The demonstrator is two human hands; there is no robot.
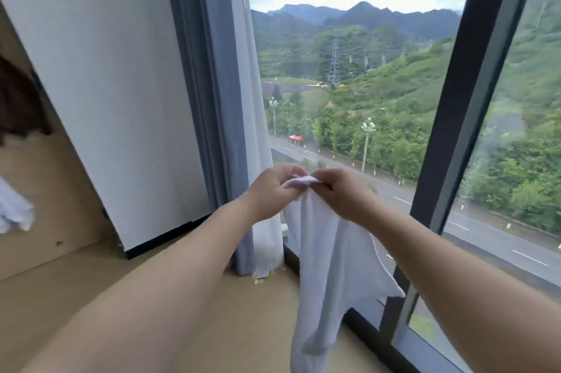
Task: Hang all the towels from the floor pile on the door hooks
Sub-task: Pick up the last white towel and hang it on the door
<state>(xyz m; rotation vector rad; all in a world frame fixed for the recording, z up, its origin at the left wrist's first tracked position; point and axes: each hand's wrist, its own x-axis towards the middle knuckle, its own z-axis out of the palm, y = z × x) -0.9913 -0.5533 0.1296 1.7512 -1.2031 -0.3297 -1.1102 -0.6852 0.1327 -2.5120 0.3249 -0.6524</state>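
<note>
The towel hangs with its long axis near vertical. Its top edge is at the hands and its lower end drops past the bottom of the view, in front of the window frame and just right of the curtain. Both forearms extend forward and converge. The left hand and right hand sit close together, knuckles up, with the fingers of each curled and pinching the bunched top edge. The towel is plain white, loosely creased lengthwise, with one corner flaring to the right. Below it lies the light wooden floor.
</note>
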